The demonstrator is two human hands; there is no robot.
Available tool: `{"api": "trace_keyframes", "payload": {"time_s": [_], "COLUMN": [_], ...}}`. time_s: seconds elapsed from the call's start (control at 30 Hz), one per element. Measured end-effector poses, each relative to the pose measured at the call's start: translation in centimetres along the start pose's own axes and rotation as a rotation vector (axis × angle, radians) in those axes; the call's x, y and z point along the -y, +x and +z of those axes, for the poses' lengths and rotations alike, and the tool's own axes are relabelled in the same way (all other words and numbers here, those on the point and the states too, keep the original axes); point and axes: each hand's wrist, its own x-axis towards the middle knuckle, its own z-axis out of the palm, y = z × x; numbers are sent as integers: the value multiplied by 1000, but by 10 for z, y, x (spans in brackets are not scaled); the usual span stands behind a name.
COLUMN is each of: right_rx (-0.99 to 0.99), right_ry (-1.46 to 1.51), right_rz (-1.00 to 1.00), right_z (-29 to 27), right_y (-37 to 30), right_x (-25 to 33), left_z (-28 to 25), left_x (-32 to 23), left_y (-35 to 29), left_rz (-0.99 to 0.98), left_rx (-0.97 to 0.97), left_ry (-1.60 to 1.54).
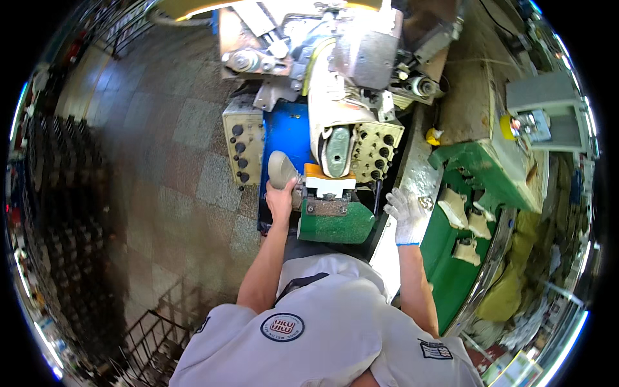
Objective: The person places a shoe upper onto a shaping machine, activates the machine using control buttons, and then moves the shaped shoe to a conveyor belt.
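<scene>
My bare left hand (280, 204) is closed around the lower end of a grey-beige shoe (281, 169), which stands upright at the left of the machine's front. Another, whitish shoe upper on a green last (336, 151) sits in the lasting machine (361, 55), just above an orange and white support block (329, 183). My right hand (406, 216), in a white knit glove with a blue cuff, is held palm down with its fingers apart beside the metal ledge (422, 169) right of the machine. It holds nothing.
Knobbed control boxes (244, 145) flank the machine, and a green curved guard (335, 222) juts toward me. Several beige shoe uppers (454, 208) lie in the green trough (445, 277) at right. Dark loaded racks (61, 219) stand far left; a wire rack (155, 342) is at lower left.
</scene>
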Motion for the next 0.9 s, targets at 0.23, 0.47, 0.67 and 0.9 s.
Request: {"api": "trace_keyframes", "payload": {"time_s": [0.23,0.47,0.67,0.9], "right_rx": [106,175,614,653], "right_ry": [40,-110,-85,269], "right_rz": [53,-43,-183,-79], "right_z": [-19,28,125,104], "right_y": [10,-17,-69,-31], "right_x": [3,44,92,137], "left_z": [-7,-107,-156,-9], "left_x": [-17,-131,-278,-325], "left_y": [-10,-77,-113,-152], "left_rz": [-20,191,336,292], "left_rx": [-92,22,301,692], "left_ry": [-18,31,-30,55]}}
